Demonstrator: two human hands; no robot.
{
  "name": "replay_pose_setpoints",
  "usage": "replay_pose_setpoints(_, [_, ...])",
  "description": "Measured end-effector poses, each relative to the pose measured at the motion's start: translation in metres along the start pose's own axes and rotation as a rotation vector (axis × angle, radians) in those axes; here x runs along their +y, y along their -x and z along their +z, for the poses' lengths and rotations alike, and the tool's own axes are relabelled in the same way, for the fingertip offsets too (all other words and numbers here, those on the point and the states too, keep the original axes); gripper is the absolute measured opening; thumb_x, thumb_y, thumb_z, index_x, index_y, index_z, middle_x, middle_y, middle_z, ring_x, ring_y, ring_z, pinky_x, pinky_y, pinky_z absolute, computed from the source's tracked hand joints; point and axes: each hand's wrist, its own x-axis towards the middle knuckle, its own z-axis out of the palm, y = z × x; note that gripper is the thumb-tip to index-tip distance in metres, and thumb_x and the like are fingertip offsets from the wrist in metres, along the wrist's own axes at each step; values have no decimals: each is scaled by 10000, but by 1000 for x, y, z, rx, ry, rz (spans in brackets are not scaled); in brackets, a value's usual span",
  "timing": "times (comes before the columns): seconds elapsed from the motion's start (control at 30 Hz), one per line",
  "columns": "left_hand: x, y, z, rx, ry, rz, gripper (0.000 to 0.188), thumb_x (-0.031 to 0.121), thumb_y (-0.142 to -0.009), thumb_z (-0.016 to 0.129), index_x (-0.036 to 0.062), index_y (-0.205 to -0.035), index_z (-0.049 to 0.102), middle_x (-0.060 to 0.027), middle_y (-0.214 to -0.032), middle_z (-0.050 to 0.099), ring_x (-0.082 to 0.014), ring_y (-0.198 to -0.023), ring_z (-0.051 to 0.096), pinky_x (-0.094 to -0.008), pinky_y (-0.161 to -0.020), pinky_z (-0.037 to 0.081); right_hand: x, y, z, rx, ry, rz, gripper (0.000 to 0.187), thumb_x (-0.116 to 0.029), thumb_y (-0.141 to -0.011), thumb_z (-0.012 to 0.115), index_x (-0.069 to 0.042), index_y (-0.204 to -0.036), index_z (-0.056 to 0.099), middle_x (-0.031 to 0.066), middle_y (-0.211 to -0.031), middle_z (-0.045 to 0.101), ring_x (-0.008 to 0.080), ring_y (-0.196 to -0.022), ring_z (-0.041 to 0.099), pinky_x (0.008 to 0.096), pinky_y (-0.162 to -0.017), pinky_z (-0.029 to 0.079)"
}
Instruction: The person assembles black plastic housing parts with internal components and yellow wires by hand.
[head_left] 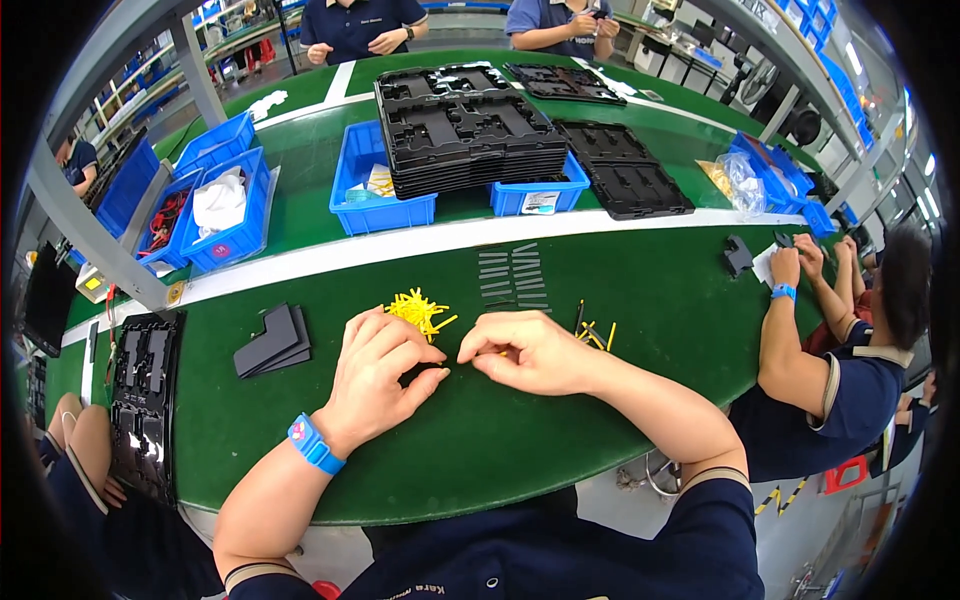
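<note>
Over the green table my left hand (385, 365) is curled, thumb and forefinger nearly together; what sits between them, if anything, is too small to make out. Facing it is my right hand (535, 352), its fingers bent in a pinch, with a bit of a small yellow strip (507, 352) showing among them. Just beyond my left fingers lies a loose pile of short yellow strips (418, 308). Two columns of thin grey strips (514, 277) are laid out beyond my right hand. Several black and yellow sticks (597, 335) lie beside my right wrist.
Flat dark-grey plates (276, 340) overlap at left, near a black moulded tray (146, 400). Farther off, stacked black trays (465, 135) rest by blue bins (385, 210). A co-worker's arm (785, 330) reaches over the table at right; a metal post (105, 220) stands at left.
</note>
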Motion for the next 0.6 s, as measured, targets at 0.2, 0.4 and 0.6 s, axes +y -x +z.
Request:
replay_pose_setpoints(0.2, [-1,1,1,-5,-2,47,172,100,-685,796,133,-810,682,1,-867,609,-221,-932,596,-475,-992,424,0,-3,5,-193,-155,-44,123,-19,-903,658,-30,-1024,680,48,-892,620,121,-768,592,263,-680,494])
replay_pose_setpoints(0.4, [-2,2,2,0,-11,68,164,91,-684,793,121,-800,682,-9,-865,614,-232,-935,604,-487,-981,434,4,-3,3,-198,-255,-4,157,10,-901,648,-30,-1049,682,61,-955,609,148,-861,628,276,-746,527])
replay_pose_setpoints(0.6, [-5,2,1,10,-13,31,150,101,-706,800,134,-792,682,1,-860,616,-222,-917,600,-477,-980,428,12,-3,5,-6,-22,-148,222,32,-900,646,-33,-1106,696,78,-1002,591,183,-898,614,306,-773,524])
